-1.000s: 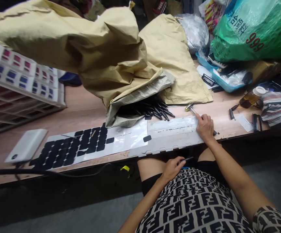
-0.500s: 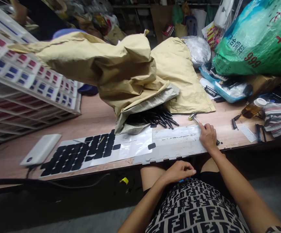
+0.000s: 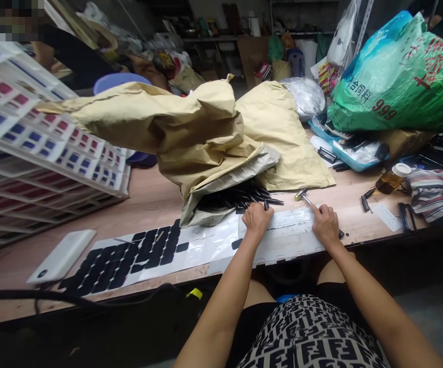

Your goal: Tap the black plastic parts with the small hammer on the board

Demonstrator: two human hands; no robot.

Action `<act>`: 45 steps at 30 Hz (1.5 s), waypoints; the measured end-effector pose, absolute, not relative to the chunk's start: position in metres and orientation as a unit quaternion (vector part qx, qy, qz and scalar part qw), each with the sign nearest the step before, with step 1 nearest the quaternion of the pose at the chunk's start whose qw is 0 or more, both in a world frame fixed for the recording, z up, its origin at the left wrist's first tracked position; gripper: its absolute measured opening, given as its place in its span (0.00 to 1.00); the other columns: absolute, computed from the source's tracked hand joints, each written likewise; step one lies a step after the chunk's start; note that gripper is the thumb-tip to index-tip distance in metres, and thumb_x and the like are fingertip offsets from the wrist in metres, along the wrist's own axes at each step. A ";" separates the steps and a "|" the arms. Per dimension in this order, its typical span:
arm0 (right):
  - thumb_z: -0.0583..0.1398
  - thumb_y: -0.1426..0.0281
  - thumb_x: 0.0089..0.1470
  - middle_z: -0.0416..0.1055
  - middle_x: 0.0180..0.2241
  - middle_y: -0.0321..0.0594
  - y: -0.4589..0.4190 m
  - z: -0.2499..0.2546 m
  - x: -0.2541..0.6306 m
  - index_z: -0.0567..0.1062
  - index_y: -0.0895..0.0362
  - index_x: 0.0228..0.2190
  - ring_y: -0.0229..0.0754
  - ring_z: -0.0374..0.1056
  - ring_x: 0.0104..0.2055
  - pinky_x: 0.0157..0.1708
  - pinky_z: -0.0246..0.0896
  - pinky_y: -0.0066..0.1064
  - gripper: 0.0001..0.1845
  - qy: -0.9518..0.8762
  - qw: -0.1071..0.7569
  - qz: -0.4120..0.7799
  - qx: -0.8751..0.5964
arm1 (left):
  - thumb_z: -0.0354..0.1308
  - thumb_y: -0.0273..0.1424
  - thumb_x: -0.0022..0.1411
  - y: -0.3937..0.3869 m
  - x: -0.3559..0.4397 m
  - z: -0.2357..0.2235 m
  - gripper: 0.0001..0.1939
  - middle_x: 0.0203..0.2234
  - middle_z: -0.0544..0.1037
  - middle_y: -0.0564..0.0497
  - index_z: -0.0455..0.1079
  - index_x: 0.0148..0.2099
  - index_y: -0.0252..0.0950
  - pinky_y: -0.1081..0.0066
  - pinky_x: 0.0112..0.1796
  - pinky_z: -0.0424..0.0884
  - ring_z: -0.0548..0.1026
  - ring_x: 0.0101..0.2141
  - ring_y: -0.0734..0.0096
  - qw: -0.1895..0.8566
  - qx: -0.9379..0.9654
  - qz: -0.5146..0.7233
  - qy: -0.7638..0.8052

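My left hand (image 3: pixel 257 221) is closed at the near edge of a pile of slim black pen-shaped parts (image 3: pixel 274 201). The dark end of one such part (image 3: pixel 266 205) sticks up from its fingers. A small hammer (image 3: pixel 305 198) is in my right hand (image 3: pixel 325 225), its head resting toward the back and its dark handle end showing below the hand. Under both hands lies a flat grey-white board (image 3: pixel 290 243) along the table's front edge. The pile spills from the mouth of a tan paper sack (image 3: pixel 202 128), which hides part of it.
A white sheet (image 3: pixel 206 250) with rows of black pads (image 3: pixel 106 268) lies left, beside a white box-shaped device (image 3: pixel 62 256). A white plastic crate (image 3: pixel 125 174) stands far left. At right are a blue tray (image 3: pixel 359 162), a brown bottle (image 3: pixel 390 180) and striped cloth (image 3: pixel 436 191).
My left hand has moved from my lap up to the pile and closed on a black part. My right hand keeps hold of the hammer at about the same place. The view has tilted slightly.
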State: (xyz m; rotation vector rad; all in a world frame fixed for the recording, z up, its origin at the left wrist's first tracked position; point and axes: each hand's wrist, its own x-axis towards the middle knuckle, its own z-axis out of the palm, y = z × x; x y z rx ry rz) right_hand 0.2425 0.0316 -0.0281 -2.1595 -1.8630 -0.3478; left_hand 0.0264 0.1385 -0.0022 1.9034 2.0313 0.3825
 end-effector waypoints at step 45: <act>0.49 0.71 0.66 0.73 0.41 0.44 -0.018 -0.006 0.214 0.70 0.54 0.58 0.44 0.71 0.45 0.47 0.70 0.36 0.22 -0.709 0.330 0.102 -0.615 | 0.68 0.33 0.56 0.100 0.026 -0.042 0.05 0.31 0.75 0.53 0.81 0.37 0.41 0.69 0.38 0.65 0.72 0.38 0.68 0.313 0.708 0.329 0.541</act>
